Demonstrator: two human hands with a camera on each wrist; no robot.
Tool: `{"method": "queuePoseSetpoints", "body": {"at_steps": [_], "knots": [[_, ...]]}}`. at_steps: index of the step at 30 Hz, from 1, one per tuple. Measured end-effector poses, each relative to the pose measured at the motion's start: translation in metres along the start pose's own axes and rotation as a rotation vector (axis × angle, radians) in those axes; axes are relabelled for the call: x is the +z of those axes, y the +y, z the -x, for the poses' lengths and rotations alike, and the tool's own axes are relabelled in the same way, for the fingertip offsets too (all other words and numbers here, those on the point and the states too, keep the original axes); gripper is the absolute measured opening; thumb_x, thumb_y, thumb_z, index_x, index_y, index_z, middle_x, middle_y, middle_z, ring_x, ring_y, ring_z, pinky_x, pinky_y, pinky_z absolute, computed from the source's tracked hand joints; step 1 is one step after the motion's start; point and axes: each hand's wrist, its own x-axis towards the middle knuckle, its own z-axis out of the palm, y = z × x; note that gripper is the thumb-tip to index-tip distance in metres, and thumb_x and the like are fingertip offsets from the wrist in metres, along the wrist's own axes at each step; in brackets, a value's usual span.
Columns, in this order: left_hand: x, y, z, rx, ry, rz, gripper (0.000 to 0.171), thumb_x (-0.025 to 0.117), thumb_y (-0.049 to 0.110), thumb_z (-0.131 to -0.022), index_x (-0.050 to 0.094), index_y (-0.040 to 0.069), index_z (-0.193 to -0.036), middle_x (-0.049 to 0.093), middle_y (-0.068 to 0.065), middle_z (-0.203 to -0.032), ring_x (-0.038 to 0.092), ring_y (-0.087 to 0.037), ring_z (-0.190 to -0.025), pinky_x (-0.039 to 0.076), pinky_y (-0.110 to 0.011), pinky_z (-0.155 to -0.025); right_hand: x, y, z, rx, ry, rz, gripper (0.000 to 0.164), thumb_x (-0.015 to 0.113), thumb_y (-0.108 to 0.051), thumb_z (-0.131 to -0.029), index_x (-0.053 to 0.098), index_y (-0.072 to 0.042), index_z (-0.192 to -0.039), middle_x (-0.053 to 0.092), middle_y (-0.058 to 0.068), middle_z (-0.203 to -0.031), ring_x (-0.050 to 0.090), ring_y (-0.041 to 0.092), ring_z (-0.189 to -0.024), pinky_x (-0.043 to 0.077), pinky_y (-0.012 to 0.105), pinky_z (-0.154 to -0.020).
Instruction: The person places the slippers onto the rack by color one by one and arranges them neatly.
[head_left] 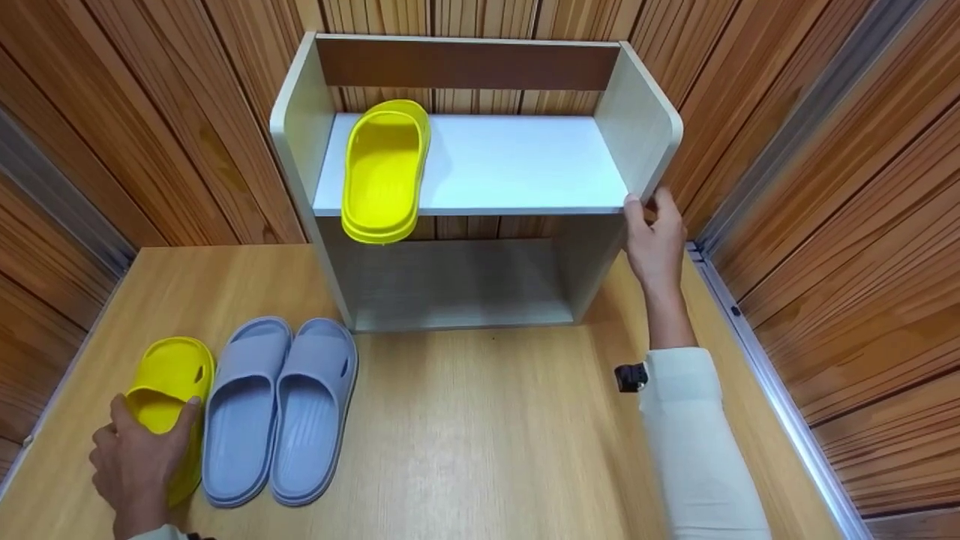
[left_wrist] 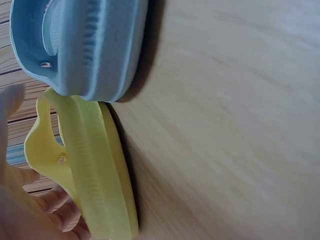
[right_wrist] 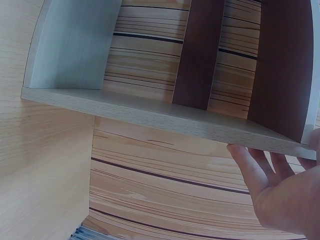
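Down to the wooden floor (head_left: 465, 435), out front and left of the rack (head_left: 641, 124): left hand (head_left: 142, 457) low over a yellow slipper (head_left: 174, 367), thumb toward one side, fingers down the other, spread wide across it. Gripping or merely straddling? Cannot tell. Between that slipper and the rack's left front corner, a pair of grey slippers (head_left: 240, 442), side by side, toes toward the rack's end of the floor. Now up to the rack's white upper shelf (head_left: 525, 161): a second yellow slipper (head_left: 384, 180) at its left end, toe to the back, heel poking past the front edge. And across to the rack's right side: right hand (head_left: 656, 236) holding the front edge there, level with that shelf, thumb at the front, fingers against the outer face. In front of the rack's right side, a pale sleeve (head_left: 694, 442).
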Motion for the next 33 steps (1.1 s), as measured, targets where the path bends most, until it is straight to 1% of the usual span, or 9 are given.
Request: {"method": "queuePoseSetpoints", "body": {"at_steps": [5, 13, 19, 26, 33], "knots": [[0.001, -0.0025, -0.0011, 0.015, -0.001, 0.005, 0.114, 0.057, 0.065, -0.09, -0.011, 0.002, -0.158, 0.016, -0.044, -0.146, 0.023, -0.057, -0.127, 0.028, -0.066, -0.107, -0.0007, -0.0018, 0.0002, 0.014, -0.007, -0.005, 0.049, 0.048, -0.03, -0.105, 0.047, -0.008, -0.149, 0.052, 0.014, -0.147, 0.054, 0.03, -0.129, 0.05, 0.053, -0.099], [0.0022, -0.0018, -0.0016, 0.01, 0.002, 0.017, 0.116, 0.067, 0.056, -0.088, -0.01, 0.004, -0.159, 0.016, -0.044, -0.146, 0.023, -0.057, -0.126, 0.027, -0.067, -0.106, -0.0013, -0.0016, -0.0001, 0.004, 0.007, 0.015, 0.05, 0.048, -0.031, -0.104, 0.049, -0.007, -0.148, 0.053, 0.017, -0.144, 0.055, 0.031, -0.127, 0.051, 0.054, -0.097], [0.0038, -0.0022, -0.0013, -0.004, 0.008, 0.039, 0.115, 0.068, 0.053, -0.089, -0.009, 0.005, -0.16, 0.016, -0.043, -0.147, 0.022, -0.056, -0.127, 0.026, -0.066, -0.107, -0.0018, -0.0007, 0.0008, 0.019, -0.002, 0.005, 0.051, 0.048, -0.032, -0.105, 0.046, -0.01, -0.151, 0.049, 0.015, -0.149, 0.053, 0.031, -0.13, 0.05, 0.053, -0.099], [0.0065, -0.0015, -0.001, -0.016, 0.042, 0.088, 0.11, 0.068, 0.05, -0.09, -0.004, 0.006, -0.161, 0.019, -0.041, -0.148, 0.021, -0.055, -0.129, 0.024, -0.066, -0.108, -0.0014, -0.0002, 0.0014, 0.019, -0.01, -0.022, 0.051, 0.048, -0.032, -0.105, 0.045, -0.011, -0.152, 0.049, 0.015, -0.15, 0.052, 0.033, -0.132, 0.048, 0.055, -0.1], [0.0065, -0.0024, 0.0, -0.018, 0.056, 0.101, 0.108, 0.069, 0.048, -0.09, -0.002, 0.007, -0.161, 0.02, -0.039, -0.149, 0.021, -0.054, -0.13, 0.024, -0.065, -0.107, -0.0011, 0.0001, 0.0018, 0.02, -0.023, -0.037, 0.051, 0.049, -0.032, -0.106, 0.043, -0.013, -0.153, 0.048, 0.014, -0.15, 0.051, 0.033, -0.133, 0.048, 0.054, -0.101]]}}
